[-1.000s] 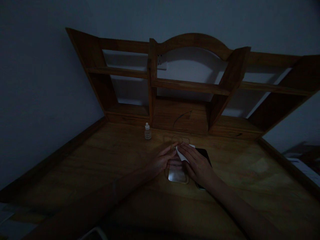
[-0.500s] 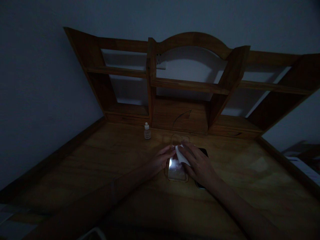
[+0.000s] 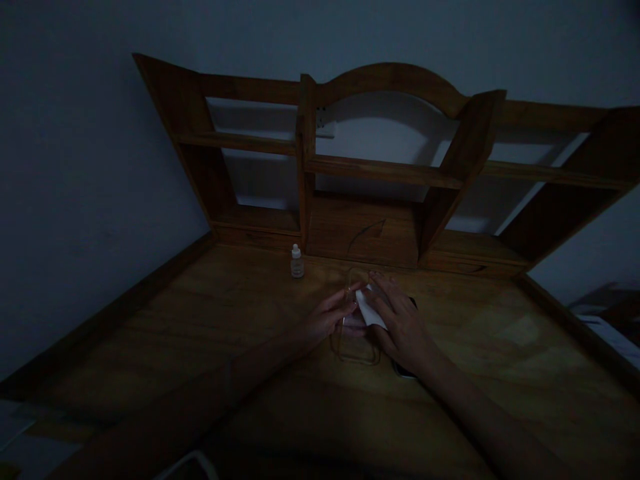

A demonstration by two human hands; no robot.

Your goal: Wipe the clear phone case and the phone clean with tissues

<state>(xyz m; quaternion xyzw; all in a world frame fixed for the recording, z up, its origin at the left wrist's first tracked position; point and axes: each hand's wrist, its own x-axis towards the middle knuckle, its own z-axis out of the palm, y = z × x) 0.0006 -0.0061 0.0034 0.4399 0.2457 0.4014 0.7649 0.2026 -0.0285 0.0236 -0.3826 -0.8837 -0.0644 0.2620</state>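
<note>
A clear phone case (image 3: pixel 359 357) is tilted up off the desk between my hands. My left hand (image 3: pixel 330 313) grips its left edge, fingers closed on the rim. With my right hand (image 3: pixel 400 323) I press a folded white tissue (image 3: pixel 370 310) against the case's upper part, fingers closed over the tissue. Partly hidden under my right hand lies a dark phone (image 3: pixel 404 372) on the desk. A small dropper bottle (image 3: pixel 297 263) with a white cap stands upright beyond my left hand.
The wooden desk (image 3: pixel 240 300) has a raised shelf unit (image 3: pixel 367 227) along its back. A wall socket (image 3: pixel 326 128) shows through the middle opening. Raised wooden edges (image 3: pixel 575 320) border the desk at both sides. Papers (image 3: pixel 613 337) lie past the right edge.
The case has tipped, so the bright reflection on it is gone and its clear panel shows the desk through. My right hand and the tissue have shifted slightly right.
</note>
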